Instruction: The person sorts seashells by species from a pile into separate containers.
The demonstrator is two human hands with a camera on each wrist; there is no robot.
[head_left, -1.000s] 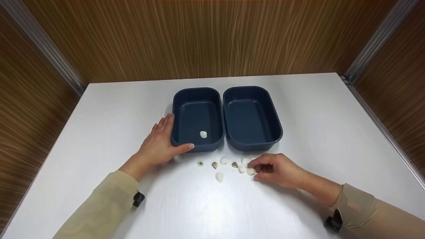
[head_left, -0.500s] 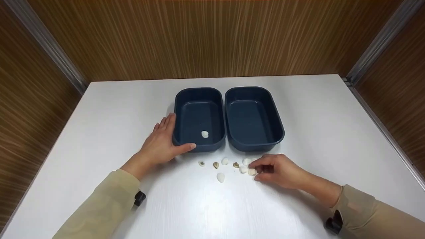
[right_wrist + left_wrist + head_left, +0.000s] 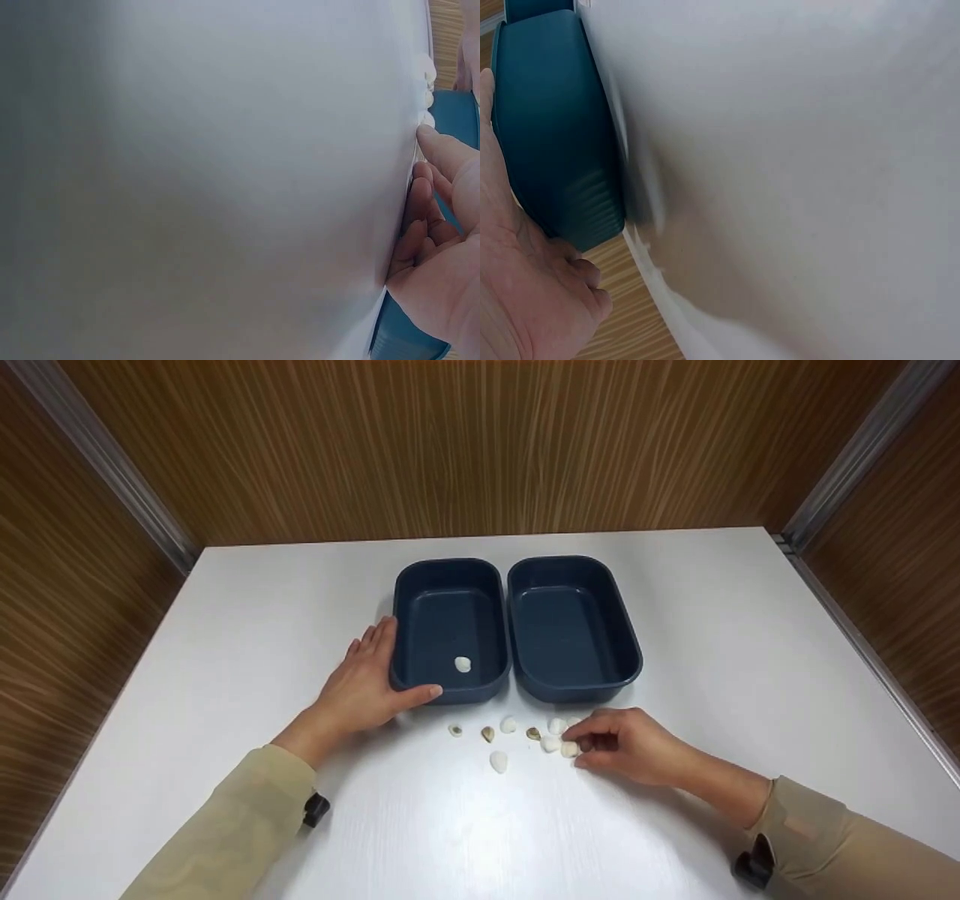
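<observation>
In the head view my left hand (image 3: 358, 686) rests against the left dark blue tray (image 3: 401, 660), fingers straight along its left side and thumb across its front corner. The left wrist view shows the same hand (image 3: 532, 277) beside the tray's outer wall (image 3: 555, 127). One white seashell (image 3: 463, 664) lies in this tray. My right hand (image 3: 630, 746) is low over the table at a cluster of white seashells (image 3: 550, 744), fingers loosely bent, thumb and index finger apart. Its index fingertip overlaps the shells at the cluster's right side, partly hiding one. The thumb tip is close to another seashell (image 3: 570, 749).
A second dark blue tray (image 3: 559, 637) stands right beside the first, with nothing in it. Left of the cluster lie brownish shells (image 3: 488, 733), a large pale shell (image 3: 499, 762) and a few others on the white table (image 3: 420, 825). Wood-grain panels (image 3: 480, 450) enclose it.
The whole view has shifted slightly since a second ago. Both hands, the trays and the shells keep practically the same places.
</observation>
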